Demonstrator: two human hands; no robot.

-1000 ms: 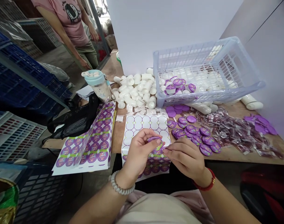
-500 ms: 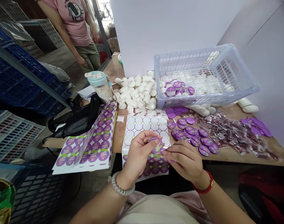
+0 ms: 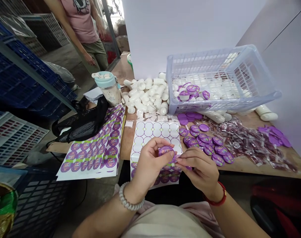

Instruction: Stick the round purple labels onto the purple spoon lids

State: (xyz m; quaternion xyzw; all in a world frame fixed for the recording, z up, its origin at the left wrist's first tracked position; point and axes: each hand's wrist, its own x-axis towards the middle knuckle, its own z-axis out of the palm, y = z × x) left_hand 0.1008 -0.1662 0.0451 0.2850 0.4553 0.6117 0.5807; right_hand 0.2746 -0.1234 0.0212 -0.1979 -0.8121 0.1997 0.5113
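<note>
My left hand (image 3: 149, 162) is closed around a purple round lid (image 3: 166, 151) with a printed label facing up, its thumb on the near edge. My right hand (image 3: 198, 167) meets it from the right, its fingertips pinched at the lid's edge; what exactly lies in that pinch is too small to tell. A bit of purple shows under the right fingers. Beneath both hands lies a label sheet (image 3: 155, 131), its far rows peeled to white circles, its near rows still printed purple. Labelled purple lids (image 3: 205, 142) lie in a pile just beyond my right hand.
A pale plastic basket (image 3: 224, 105) holds white cups and some labelled lids. White cups (image 3: 145, 96) are heaped beside it. Small brown packets (image 3: 254, 142) and plain purple lids (image 3: 276, 135) lie right. Left are label sheets (image 3: 91, 155), a black mesh bag (image 3: 83, 122), a tumbler (image 3: 108, 89) and a standing person (image 3: 84, 29).
The lid in my left hand has tilted so its label shows more fully. Both hands stay together over the sheet. The whole view has shifted slightly.
</note>
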